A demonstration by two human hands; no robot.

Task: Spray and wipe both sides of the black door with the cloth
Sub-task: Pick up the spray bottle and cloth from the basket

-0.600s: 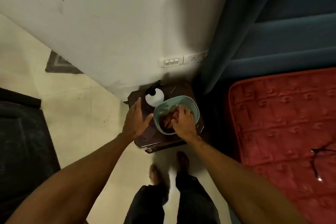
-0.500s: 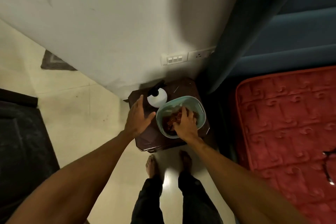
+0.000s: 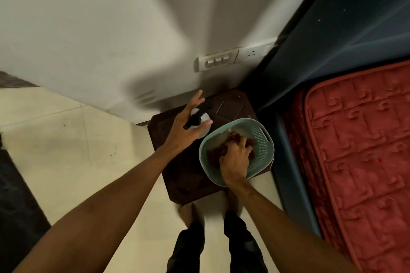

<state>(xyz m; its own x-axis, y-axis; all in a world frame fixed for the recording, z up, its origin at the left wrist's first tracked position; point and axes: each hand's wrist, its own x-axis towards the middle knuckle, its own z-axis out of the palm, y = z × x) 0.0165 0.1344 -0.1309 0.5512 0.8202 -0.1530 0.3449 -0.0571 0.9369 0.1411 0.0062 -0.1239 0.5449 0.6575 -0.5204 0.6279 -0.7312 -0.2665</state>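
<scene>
The left hand [image 3: 182, 133] hangs wide open over the spray bottle [image 3: 200, 127]; a clumsy grab could tip it. The right hand [image 3: 235, 159] grips the cloth [image 3: 216, 153].

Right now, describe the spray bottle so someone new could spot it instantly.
Find the dark brown side table against the white wall, beside the bed with the red mat. The spray bottle stands at its back, left of the teal basket, under the open left hand. It alone is white with a black trigger head.
</scene>
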